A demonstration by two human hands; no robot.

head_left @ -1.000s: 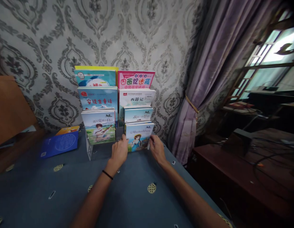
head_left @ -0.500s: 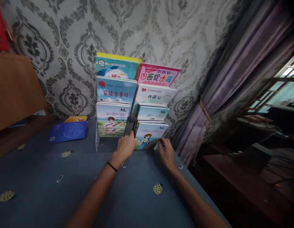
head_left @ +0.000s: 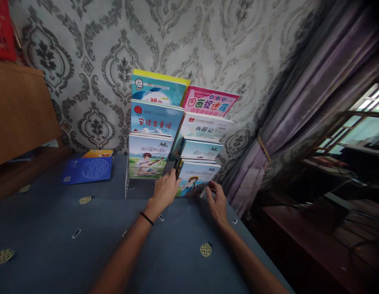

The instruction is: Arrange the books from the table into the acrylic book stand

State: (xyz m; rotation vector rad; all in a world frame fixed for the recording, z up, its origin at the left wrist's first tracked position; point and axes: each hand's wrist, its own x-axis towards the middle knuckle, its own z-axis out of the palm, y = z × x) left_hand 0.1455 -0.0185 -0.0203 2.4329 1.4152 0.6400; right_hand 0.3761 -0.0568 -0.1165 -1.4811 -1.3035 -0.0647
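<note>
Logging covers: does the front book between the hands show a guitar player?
No: the front book between left hand and right hand shows a yellow-hatted figure without a guitar.

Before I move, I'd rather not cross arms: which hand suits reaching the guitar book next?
Probably left: the left hand is close to the guitar book, while the right hand is farther away, by the hat book's opposite edge.

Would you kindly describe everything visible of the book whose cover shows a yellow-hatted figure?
The book has a pale blue, paper-looking cover with Chinese lettering above the blue-dressed figure. It leans back slightly, in front of other books on the right. The left hand is at its left edge; the right hand is near its lower right corner, contact unclear.
</note>
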